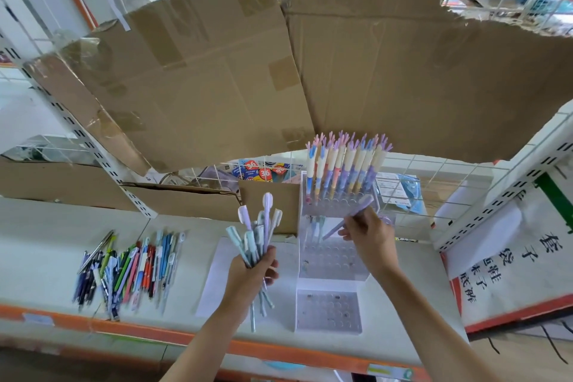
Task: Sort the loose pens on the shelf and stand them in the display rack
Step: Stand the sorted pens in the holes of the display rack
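On the white shelf [46, 257] backed by cardboard [217, 77], left hand [251, 270] grips a pen bunch [259, 232], right hand [369, 236] pinches one pen [356, 214].

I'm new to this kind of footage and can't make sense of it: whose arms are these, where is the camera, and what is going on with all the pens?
There is no machine here. One camera sits on a person's head, looking forward and down, so the two bare arms are that person's own.

The left hand grips a bunch of pastel pens. The right hand pinches a single purple pen over the display rack, a clear stepped stand full of holes. Its back row already holds upright pens with coloured tops; the lower tiers look mostly empty.

On the white shelf, to the left, lies a pile of loose mixed pens. Behind hangs torn brown cardboard.
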